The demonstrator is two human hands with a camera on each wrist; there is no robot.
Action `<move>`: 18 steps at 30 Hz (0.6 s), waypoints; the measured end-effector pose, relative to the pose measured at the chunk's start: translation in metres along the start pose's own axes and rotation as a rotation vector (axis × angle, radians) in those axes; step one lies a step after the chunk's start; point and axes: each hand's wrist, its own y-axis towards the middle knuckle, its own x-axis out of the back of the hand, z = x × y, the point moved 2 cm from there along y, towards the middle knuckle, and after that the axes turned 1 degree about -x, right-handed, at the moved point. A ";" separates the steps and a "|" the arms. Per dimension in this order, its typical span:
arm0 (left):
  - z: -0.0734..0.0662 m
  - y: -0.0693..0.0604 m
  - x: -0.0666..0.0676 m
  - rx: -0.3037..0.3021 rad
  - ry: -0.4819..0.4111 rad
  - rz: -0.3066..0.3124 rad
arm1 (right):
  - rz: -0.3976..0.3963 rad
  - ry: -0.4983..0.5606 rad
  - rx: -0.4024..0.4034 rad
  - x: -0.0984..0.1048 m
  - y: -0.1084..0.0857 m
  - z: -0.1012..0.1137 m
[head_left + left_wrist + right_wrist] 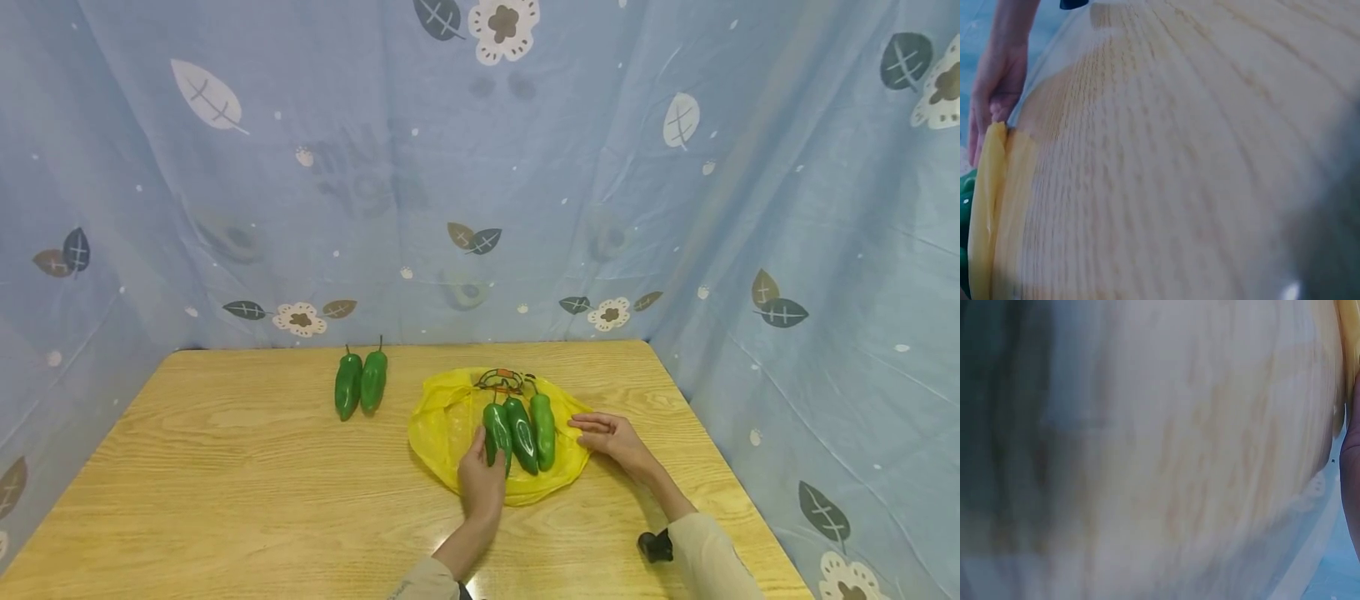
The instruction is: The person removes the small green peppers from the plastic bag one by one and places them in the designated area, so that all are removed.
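Observation:
On the table lies a spread, round-edged yellow plastic bag (437, 429) with three green peppers on it. My left hand (482, 485) holds the leftmost pepper (496, 427), thumb and fingers at its lower part. Beside that pepper lie a darker middle pepper (522, 435) and a lighter right-hand pepper (543, 432). At the bag's right edge, my right hand (617, 442) pinches the yellow plastic; the left wrist view shows this hand (1002, 78) at the bag's raised rim (988, 200). Only a sliver of the right hand appears in the right wrist view.
Two more green peppers, one on the left (348, 385) and one on the right (373, 380), lie side by side near the table's back edge. The wooden table (247, 483) is bordered by a blue patterned curtain (337, 192) behind and at both sides.

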 end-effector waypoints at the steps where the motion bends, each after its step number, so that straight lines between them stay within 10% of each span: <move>1: 0.000 0.000 0.000 -0.009 -0.005 -0.005 | 0.001 0.003 0.001 0.000 0.000 0.000; 18: -0.004 -0.013 0.003 0.033 0.148 0.000 | 0.009 0.003 0.007 0.001 0.000 -0.004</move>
